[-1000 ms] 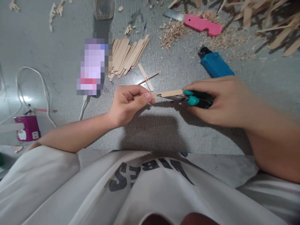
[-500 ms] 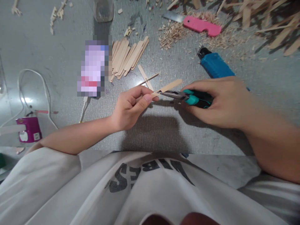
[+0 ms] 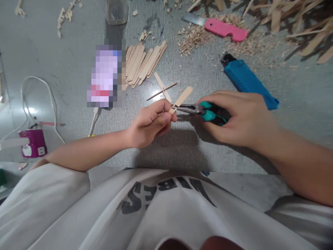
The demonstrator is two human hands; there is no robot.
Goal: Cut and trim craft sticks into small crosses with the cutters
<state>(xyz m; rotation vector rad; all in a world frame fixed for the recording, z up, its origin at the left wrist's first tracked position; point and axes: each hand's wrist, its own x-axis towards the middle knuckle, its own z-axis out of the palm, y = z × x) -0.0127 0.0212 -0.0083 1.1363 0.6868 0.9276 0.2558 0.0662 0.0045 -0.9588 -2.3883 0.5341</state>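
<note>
Pinched in my left hand [image 3: 149, 123] is a flat wooden stick [image 3: 185, 96], its free end pointing up and to the right. My right hand [image 3: 240, 116] is wrapped round the teal and black handles of the pliers [image 3: 191, 109]. The jaws of the pliers touch the stick close to my left fingertips; whether they are closed on it is too small to tell. Just beyond my left hand, a thin dark sliver [image 3: 161, 91] lies across another wooden stick [image 3: 160, 81] on the grey table.
Beyond my left hand are a pile of sticks [image 3: 145, 64] and a phone [image 3: 104, 76] on a cable. A blue cutter [image 3: 251, 81], a pink knife [image 3: 226, 30] and shavings [image 3: 194, 41] lie farther right. A purple adapter [image 3: 33, 143] sits left.
The held stick has turned so its free end points more steeply upward. My right hand and the pliers have shifted slightly left, and the blue cutter is less covered.
</note>
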